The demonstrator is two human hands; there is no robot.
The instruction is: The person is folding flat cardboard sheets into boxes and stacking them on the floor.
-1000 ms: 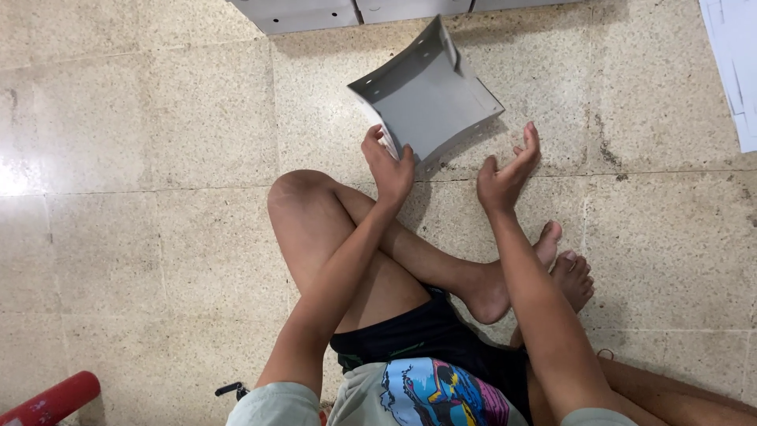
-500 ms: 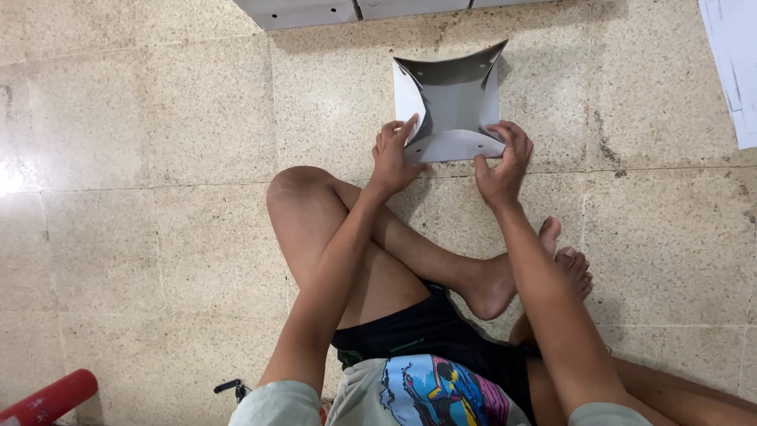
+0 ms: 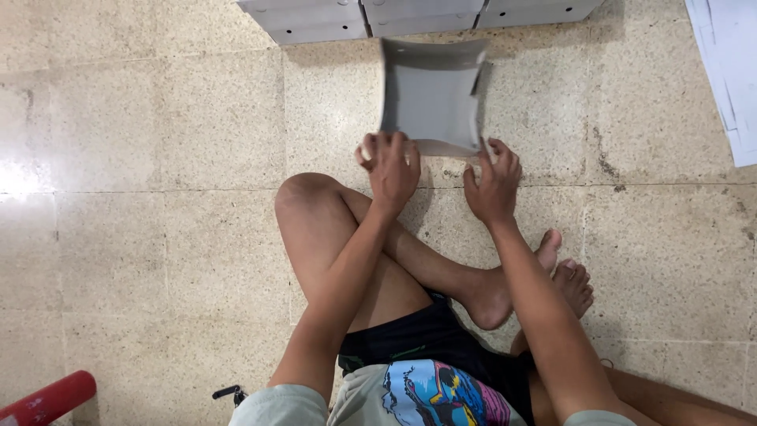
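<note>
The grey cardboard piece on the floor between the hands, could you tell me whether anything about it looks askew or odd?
Yes: the grey cardboard piece is only partly folded. Its side flaps splay outward and the corners gape, unlike the closed grey boxes behind it.

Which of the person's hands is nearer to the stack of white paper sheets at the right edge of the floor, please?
The right hand. It rests at the grey cardboard tray's near right corner, on the side of the paper sheets; the left hand is at the tray's near left corner, farther away.

Matt grey cardboard tray (image 3: 432, 99), polished speckled stone floor (image 3: 158, 237), glossy red tube (image 3: 47, 398)
</note>
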